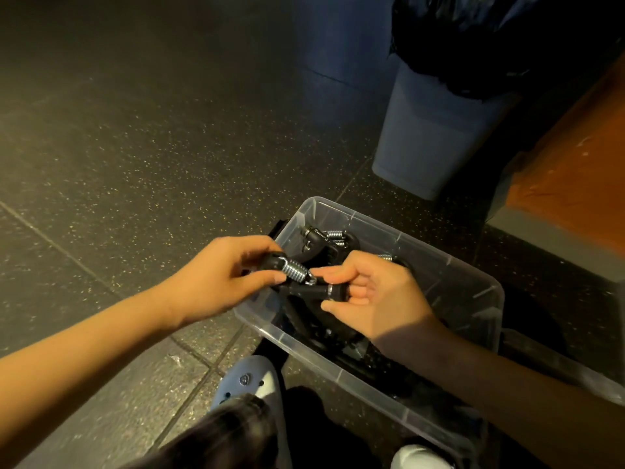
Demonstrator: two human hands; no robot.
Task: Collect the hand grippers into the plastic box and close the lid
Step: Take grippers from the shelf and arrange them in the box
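A clear plastic box (473,296) stands open on the floor right in front of me. Several black hand grippers (324,240) with silver springs lie inside it. Over the box's left wall I hold one more hand gripper (297,270), black with a chrome coil spring. My left hand (223,275) pinches its upper end beside the spring. My right hand (375,296) is closed around its other handle and knob. The lid is hard to make out; a dark edge at the box's far left corner may belong to it.
A grey waste bin (436,137) with a black bag stands beyond the box. An orange-topped block (575,170) rises at the right. The floor is dark speckled tile (135,147). My foot in a pale clog (250,380) rests just left of the box.
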